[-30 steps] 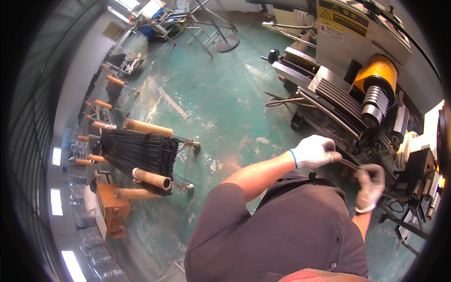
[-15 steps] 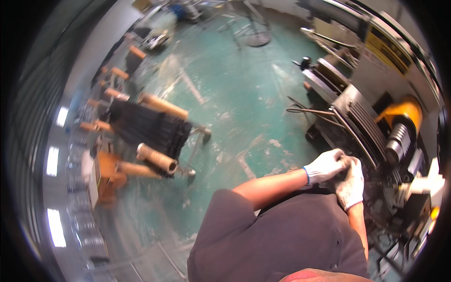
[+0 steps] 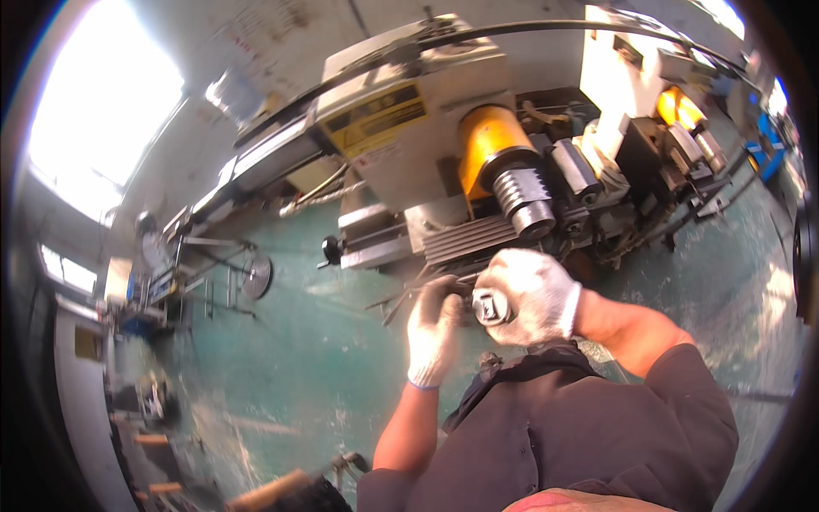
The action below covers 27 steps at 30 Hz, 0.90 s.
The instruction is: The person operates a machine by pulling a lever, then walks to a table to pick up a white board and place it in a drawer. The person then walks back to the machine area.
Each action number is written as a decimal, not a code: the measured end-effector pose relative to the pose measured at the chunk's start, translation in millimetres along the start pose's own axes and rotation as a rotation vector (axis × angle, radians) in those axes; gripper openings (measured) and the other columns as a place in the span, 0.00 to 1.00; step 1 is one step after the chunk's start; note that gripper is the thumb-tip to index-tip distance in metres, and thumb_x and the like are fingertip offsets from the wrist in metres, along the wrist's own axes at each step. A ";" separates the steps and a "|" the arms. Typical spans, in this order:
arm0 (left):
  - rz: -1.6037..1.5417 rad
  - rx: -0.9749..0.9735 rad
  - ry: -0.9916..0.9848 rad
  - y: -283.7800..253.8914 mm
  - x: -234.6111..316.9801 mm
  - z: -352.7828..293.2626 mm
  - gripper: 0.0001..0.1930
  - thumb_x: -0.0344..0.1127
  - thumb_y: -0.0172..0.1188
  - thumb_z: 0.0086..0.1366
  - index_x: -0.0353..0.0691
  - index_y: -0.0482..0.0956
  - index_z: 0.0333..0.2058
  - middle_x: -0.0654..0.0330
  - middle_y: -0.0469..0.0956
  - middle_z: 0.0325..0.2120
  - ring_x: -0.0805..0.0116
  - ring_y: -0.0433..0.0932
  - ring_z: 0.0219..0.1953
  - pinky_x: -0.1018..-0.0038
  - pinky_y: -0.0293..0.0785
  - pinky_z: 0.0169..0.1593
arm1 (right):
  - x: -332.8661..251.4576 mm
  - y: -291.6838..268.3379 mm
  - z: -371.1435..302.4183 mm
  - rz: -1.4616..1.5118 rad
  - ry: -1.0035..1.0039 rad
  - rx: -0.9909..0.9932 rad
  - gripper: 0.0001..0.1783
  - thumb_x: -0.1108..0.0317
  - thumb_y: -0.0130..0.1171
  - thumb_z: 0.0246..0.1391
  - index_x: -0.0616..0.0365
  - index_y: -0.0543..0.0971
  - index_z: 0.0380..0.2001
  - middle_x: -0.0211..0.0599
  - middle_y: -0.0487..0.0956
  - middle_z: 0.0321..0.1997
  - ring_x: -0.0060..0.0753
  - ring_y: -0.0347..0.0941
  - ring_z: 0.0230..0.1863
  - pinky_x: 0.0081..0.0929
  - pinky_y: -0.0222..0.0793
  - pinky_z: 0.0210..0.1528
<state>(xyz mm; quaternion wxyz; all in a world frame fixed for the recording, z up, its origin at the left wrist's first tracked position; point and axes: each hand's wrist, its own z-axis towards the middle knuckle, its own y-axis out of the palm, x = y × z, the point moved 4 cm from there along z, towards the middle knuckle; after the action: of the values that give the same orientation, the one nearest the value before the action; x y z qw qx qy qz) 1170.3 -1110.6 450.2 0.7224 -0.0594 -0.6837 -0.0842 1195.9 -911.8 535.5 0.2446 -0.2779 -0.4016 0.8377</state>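
Note:
My right hand (image 3: 533, 294), in a white knitted glove, is closed round a short metal fitting (image 3: 490, 306). The fitting has a round outline and a squarish recess in the end that shows. Its far part is hidden in the glove. My left hand (image 3: 432, 333), gloved too with darkened fingertips, is just left of the fitting. Its fingers bend toward the thumb as in a pinch; whatever lies between them I cannot make out. Both hands are in front of my body, before a machine with a ribbed metal bed (image 3: 469, 241).
Above the hands protrudes a yellow machine head (image 3: 492, 141) with a stepped metal spindle (image 3: 525, 200). A black knob (image 3: 332, 249) sticks out at left. A second yellow-headed machine (image 3: 680, 107) stands far right. A round-based stand (image 3: 258, 278) is on the green floor (image 3: 316, 367).
My view and body have turned right, toward the machine. The hands, close together before, are now slightly apart, and the metal fitting has come into view in my right hand.

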 end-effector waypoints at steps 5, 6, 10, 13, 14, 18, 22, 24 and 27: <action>0.130 0.152 0.032 -11.5 -18.9 45.3 0.12 0.35 0.61 0.80 0.34 0.80 0.55 0.61 0.83 0.40 0.76 0.78 0.37 0.76 0.77 0.40 | 58.3 -113.0 35.1 0.162 0.040 0.325 0.19 0.67 0.73 0.60 0.56 0.80 0.52 0.33 0.81 0.49 0.30 0.79 0.49 0.37 0.78 0.54; 0.091 0.139 -0.012 -5.6 -13.8 44.9 0.12 0.34 0.61 0.80 0.33 0.80 0.54 0.61 0.83 0.40 0.76 0.78 0.37 0.76 0.77 0.40 | 63.7 -130.7 48.4 0.135 0.128 0.431 0.17 0.66 0.74 0.60 0.57 0.81 0.49 0.35 0.84 0.46 0.34 0.83 0.48 0.38 0.80 0.53; 0.005 0.095 -0.066 24.5 -8.1 41.7 0.12 0.35 0.63 0.79 0.34 0.81 0.53 0.62 0.83 0.39 0.76 0.77 0.37 0.76 0.76 0.42 | 135.5 -170.5 122.7 0.362 0.268 0.508 0.21 0.64 0.77 0.58 0.60 0.82 0.50 0.41 0.89 0.45 0.34 0.87 0.48 0.33 0.82 0.53; 0.089 0.076 0.001 33.4 -6.2 33.9 0.12 0.35 0.65 0.77 0.34 0.82 0.53 0.63 0.82 0.37 0.77 0.77 0.36 0.77 0.75 0.42 | 212.6 -186.1 184.4 0.092 0.318 0.439 0.25 0.57 0.77 0.58 0.54 0.84 0.55 0.42 0.90 0.51 0.35 0.88 0.47 0.29 0.82 0.55; 0.080 0.108 -0.046 29.0 -10.3 28.6 0.12 0.36 0.65 0.77 0.34 0.82 0.52 0.62 0.83 0.37 0.76 0.77 0.36 0.77 0.76 0.41 | 218.0 -183.9 204.5 0.089 0.398 0.363 0.26 0.57 0.77 0.58 0.54 0.84 0.56 0.41 0.89 0.54 0.34 0.86 0.52 0.30 0.80 0.58; -0.017 0.261 -0.135 21.2 -23.0 11.6 0.12 0.34 0.66 0.76 0.33 0.82 0.52 0.57 0.85 0.38 0.72 0.81 0.34 0.74 0.78 0.38 | 261.9 -174.1 266.6 -0.052 0.556 0.094 0.27 0.57 0.74 0.57 0.51 0.84 0.59 0.41 0.87 0.59 0.42 0.82 0.62 0.36 0.77 0.65; 0.004 0.494 -0.148 7.0 -26.8 -20.1 0.12 0.34 0.65 0.76 0.32 0.82 0.50 0.54 0.85 0.38 0.69 0.81 0.33 0.72 0.80 0.37 | 307.1 -138.9 314.5 -0.079 0.619 -0.105 0.24 0.59 0.75 0.54 0.52 0.88 0.54 0.43 0.88 0.58 0.44 0.84 0.58 0.40 0.79 0.61; 0.003 0.578 -0.137 7.2 -32.8 -36.1 0.11 0.34 0.65 0.76 0.33 0.82 0.50 0.54 0.85 0.38 0.69 0.81 0.33 0.72 0.81 0.36 | 321.0 -123.1 323.9 -0.073 0.694 -0.185 0.24 0.60 0.78 0.51 0.52 0.89 0.52 0.42 0.89 0.56 0.43 0.85 0.55 0.40 0.80 0.57; 0.008 0.725 -0.180 9.0 -47.8 -67.1 0.10 0.35 0.64 0.77 0.34 0.82 0.50 0.55 0.85 0.37 0.69 0.82 0.32 0.72 0.80 0.34 | 285.9 -112.0 312.7 -0.142 0.661 -0.431 0.18 0.59 0.73 0.61 0.53 0.89 0.52 0.39 0.90 0.49 0.38 0.87 0.48 0.38 0.83 0.51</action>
<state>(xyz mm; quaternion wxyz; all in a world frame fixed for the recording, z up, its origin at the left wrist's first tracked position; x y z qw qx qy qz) 1235.3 -1113.4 398.9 0.6339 0.1903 -0.7297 0.1717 802.3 -836.2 712.6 0.3540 -0.5487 -0.4862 0.5807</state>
